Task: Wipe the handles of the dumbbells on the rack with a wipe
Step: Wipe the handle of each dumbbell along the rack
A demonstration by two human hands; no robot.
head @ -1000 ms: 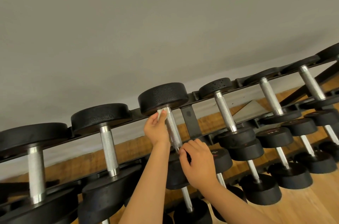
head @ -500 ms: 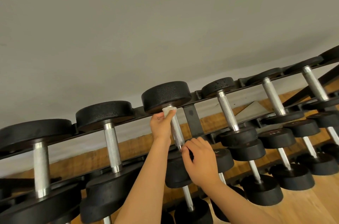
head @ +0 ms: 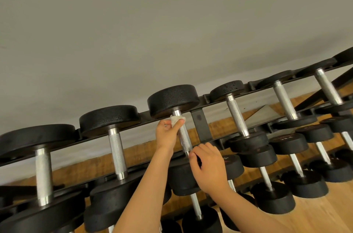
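A person's left hand (head: 165, 134) presses a small white wipe (head: 177, 118) against the top of one dumbbell handle (head: 185, 140) on the rack's (head: 198, 124) upper rail, just left of its upright bracket; thumb and fingers (head: 180, 122) pinch the crumpled wipe round the shaft, just under the far head (head: 172, 99). The right hand (head: 209, 168) has its fingers curled round the handle's near end, apparently steadying it. The job looks to be mid-course: this handle is being worked from its top, most of its length still bare below the wipe; nothing shows which of the neighbouring dumbbells to either side, or those on the lower tiers, have been cleaned. The handle is bright steel, knurled along the middle with smooth collars; the heads are round, black and pebbled; the wipe is thin and bunched.
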